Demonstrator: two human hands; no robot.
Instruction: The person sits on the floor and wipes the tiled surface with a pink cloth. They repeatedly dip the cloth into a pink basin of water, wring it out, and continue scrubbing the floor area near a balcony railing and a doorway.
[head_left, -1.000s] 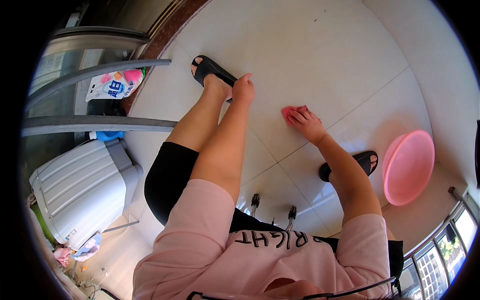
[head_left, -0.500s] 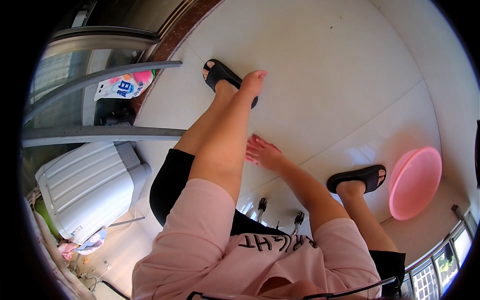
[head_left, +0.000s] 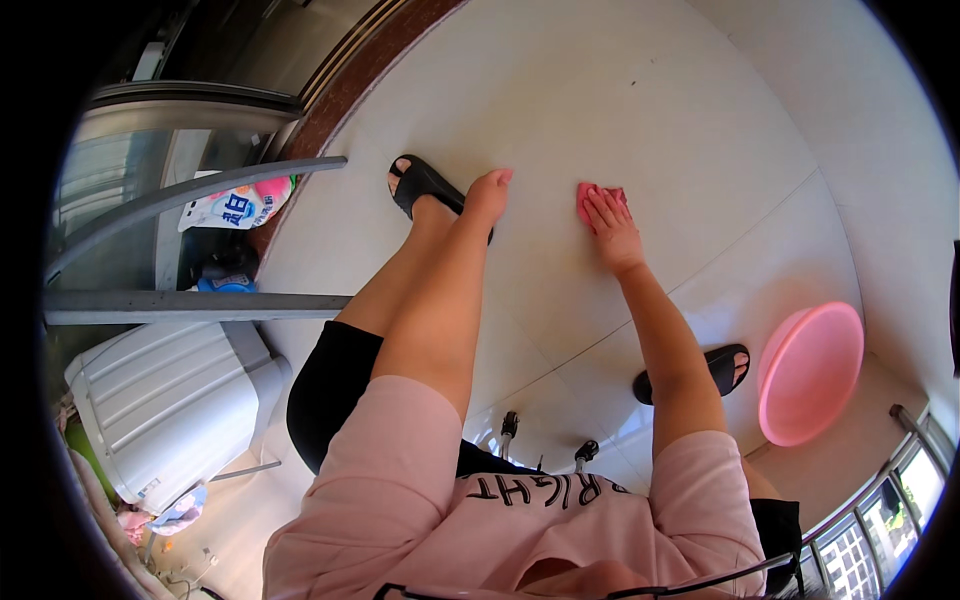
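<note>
My right hand [head_left: 616, 238] presses a pink-red cloth [head_left: 583, 193] against the pale tiled floor [head_left: 540, 110]. Its fingers lie over the cloth, which bunches up around them. My left hand [head_left: 486, 198] is closed like a fist above the inner side of my left black slipper [head_left: 425, 182]. Its palm is turned out of sight, so I cannot make out what it holds, if anything. My other black slipper [head_left: 727, 368] is on the right, partly behind my right forearm.
A pink basin [head_left: 812, 375] leans at the right near the wall. Two grey metal bars [head_left: 200, 307] reach in from the left, above a white ridged appliance [head_left: 165, 400]. A printed plastic bag [head_left: 235, 205] lies by the door frame. Small wheeled legs [head_left: 510, 425] show beneath me.
My right hand has swept forward and to the right across the floor with the cloth. My left hand stays by the left slipper. The whole view has shifted slightly.
</note>
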